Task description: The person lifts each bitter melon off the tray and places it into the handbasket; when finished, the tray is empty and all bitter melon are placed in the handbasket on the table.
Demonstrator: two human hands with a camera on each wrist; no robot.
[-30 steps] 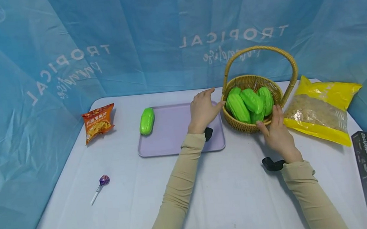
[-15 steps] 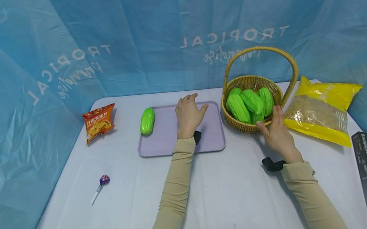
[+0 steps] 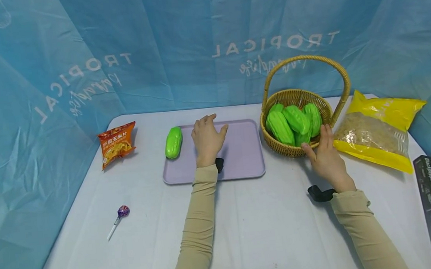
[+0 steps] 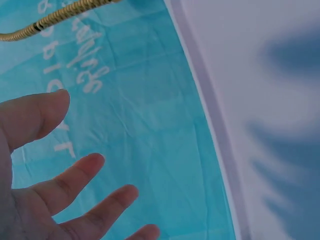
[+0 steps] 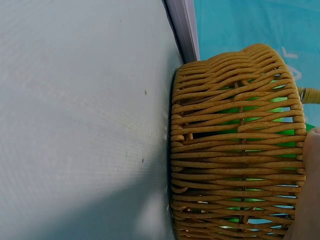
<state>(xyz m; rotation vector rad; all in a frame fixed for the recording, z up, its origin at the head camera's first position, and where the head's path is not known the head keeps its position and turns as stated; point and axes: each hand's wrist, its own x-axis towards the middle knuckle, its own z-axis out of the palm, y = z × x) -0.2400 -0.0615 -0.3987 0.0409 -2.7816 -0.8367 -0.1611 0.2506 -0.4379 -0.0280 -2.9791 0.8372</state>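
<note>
Fingers [image 3: 209,120] spread above tray [image 3: 242,166], seemingly untouching.

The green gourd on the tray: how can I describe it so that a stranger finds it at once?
Find the lilac tray mid-table. At its left edge, left of the left hand, lies one green gourd. It alone lies outside the wicker basket.

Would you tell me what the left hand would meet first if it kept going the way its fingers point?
The left hand points toward the lilac tray's far rim; beyond it, probably only white table, then the blue curtain.
</note>
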